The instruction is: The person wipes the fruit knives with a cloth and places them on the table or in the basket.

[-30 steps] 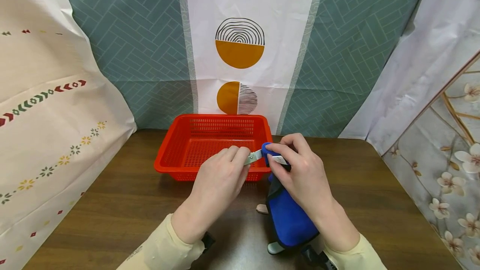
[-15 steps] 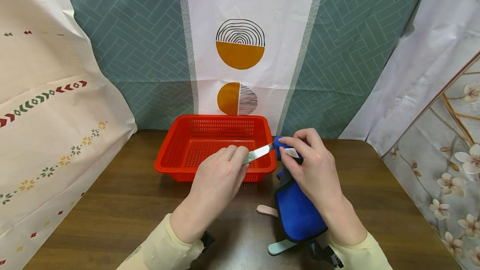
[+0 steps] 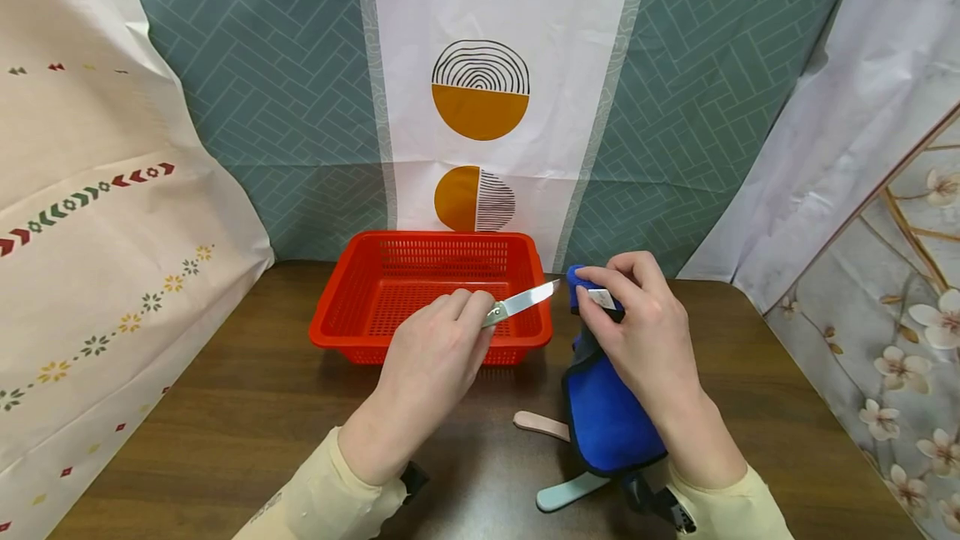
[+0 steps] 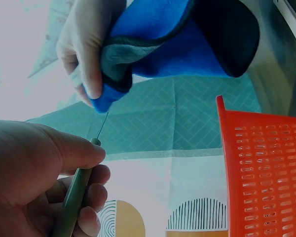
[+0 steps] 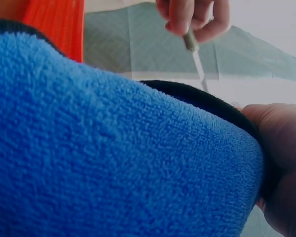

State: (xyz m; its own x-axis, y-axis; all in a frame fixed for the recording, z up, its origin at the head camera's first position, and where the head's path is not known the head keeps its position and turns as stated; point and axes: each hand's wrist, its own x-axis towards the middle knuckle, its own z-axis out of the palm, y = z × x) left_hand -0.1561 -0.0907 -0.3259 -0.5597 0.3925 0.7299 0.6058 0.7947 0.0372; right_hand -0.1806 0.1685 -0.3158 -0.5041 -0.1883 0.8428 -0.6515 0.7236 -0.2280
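Observation:
My left hand [image 3: 441, 342] grips the green handle of a small knife [image 3: 527, 298], with its bare blade pointing right and slightly up. The curled fingers and thumb round that handle show in the left wrist view. My right hand [image 3: 637, 323] pinches a folded corner of a blue cloth [image 3: 611, 419] with dark edging and a white label. The rest of the cloth hangs down beneath the hand. A small gap separates the blade tip from the pinched corner in the head view. Blue terry fabric fills most of the right wrist view.
A red plastic basket [image 3: 322, 319] stands at the back of the brown table [image 3: 225, 407], behind my left hand. A pink-handled item [image 3: 542, 424] and a pale green-handled item [image 3: 572, 492] lie on the table, partly hidden under the cloth. Patterned fabric [image 3: 300, 107] hangs behind.
My right hand has drawn the cloth to the right, away from the knife, and the blade has come out of the cloth fold. More of the two handles shows. The left hand stays nearly still.

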